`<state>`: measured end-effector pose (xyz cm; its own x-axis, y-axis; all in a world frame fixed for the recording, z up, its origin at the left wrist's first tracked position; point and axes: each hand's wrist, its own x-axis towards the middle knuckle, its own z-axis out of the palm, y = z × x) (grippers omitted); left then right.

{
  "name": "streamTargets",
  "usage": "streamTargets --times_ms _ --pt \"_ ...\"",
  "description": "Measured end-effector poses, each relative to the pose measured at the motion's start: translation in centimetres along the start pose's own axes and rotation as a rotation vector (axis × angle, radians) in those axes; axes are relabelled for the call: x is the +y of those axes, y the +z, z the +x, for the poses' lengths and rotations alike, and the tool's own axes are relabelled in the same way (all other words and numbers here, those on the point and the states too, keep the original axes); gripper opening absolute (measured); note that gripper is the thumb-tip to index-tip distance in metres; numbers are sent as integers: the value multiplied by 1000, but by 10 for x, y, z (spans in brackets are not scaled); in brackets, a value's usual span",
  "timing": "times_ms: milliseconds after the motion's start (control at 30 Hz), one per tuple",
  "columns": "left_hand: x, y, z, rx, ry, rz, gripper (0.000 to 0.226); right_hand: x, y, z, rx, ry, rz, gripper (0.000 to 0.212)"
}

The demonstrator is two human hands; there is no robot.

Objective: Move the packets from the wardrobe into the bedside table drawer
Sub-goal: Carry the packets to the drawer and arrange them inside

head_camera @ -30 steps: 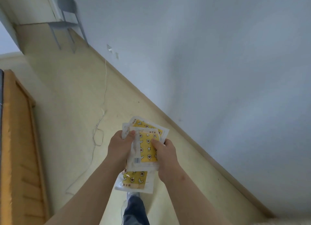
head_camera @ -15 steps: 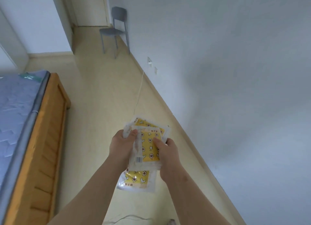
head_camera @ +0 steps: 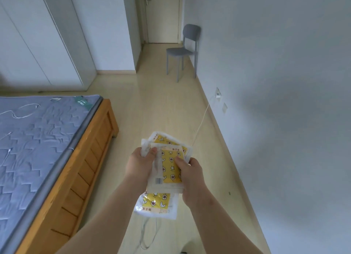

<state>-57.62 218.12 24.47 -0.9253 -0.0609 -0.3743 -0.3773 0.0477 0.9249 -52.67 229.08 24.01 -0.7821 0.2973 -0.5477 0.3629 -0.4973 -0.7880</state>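
A small stack of packets (head_camera: 171, 168), white with yellow patterned fronts, sits between both my hands at chest height over the floor. My left hand (head_camera: 139, 163) grips the stack's left edge, thumb on top. My right hand (head_camera: 190, 175) pinches the right edge, thumb on the front packet. One packet (head_camera: 156, 203) hangs out below the stack and another pokes out at the top. White wardrobe doors (head_camera: 47, 44) stand at the far left. No bedside table is in view.
A bed with a grey-blue mattress (head_camera: 38, 139) and a wooden frame (head_camera: 85, 168) fills the left. A grey chair (head_camera: 185, 50) stands by the right wall, near a closed door (head_camera: 162, 16). A white cable (head_camera: 201, 122) runs from a wall socket down to the floor.
The view has swung left and up: bed, wardrobe, door and chair have come into sight. Both hands keep the same hold on the packets.
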Motion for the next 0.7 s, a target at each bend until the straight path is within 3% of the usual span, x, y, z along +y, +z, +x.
streamTargets --times_ms 367,700 --pt "56 41 172 117 -70 -38 8 -81 65 171 -91 61 -97 8" --pt "167 51 403 62 -21 -71 7 -182 199 365 -63 1 -92 9"
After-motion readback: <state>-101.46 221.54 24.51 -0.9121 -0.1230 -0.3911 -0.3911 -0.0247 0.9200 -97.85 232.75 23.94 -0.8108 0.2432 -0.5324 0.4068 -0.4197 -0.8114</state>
